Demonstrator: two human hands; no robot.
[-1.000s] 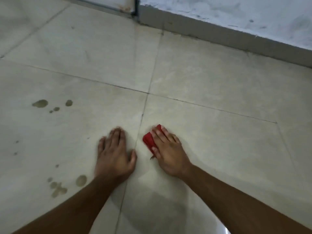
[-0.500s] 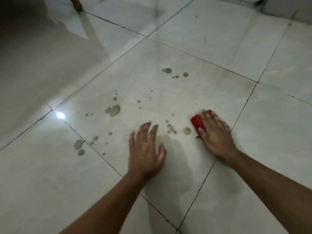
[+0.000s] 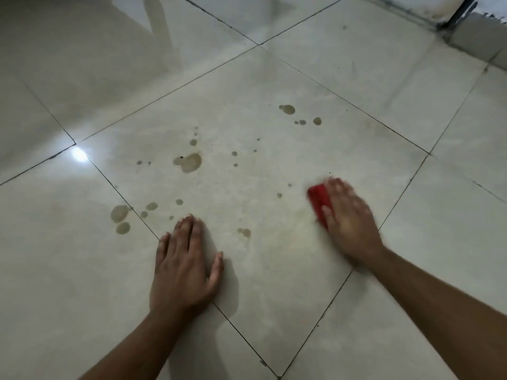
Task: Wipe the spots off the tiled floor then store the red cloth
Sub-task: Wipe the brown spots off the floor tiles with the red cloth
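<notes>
Red cloth [image 3: 318, 200], right of centre, looks soft, light and folded; right hand [image 3: 348, 220], blurred, presses it flat; left hand [image 3: 182, 267] rests flat on tiled floor [image 3: 274, 270]

The tiled floor [image 3: 274, 283] was glossy, smooth pale ceramic — mirroring a bright light glare [image 3: 78, 154] left of the brownish wet-looking spots [image 3: 189, 162] — while the red cloth [image 3: 319, 202] right of them looked soft and matt.

I see two bare forearms entering from the lower edge of the frame. Left hand [image 3: 183, 267] and right hand [image 3: 349, 220]: no sleeves, gloves, rings, watch or wristbands. Fingernails short. Right hand outline motion-blurred.
</notes>
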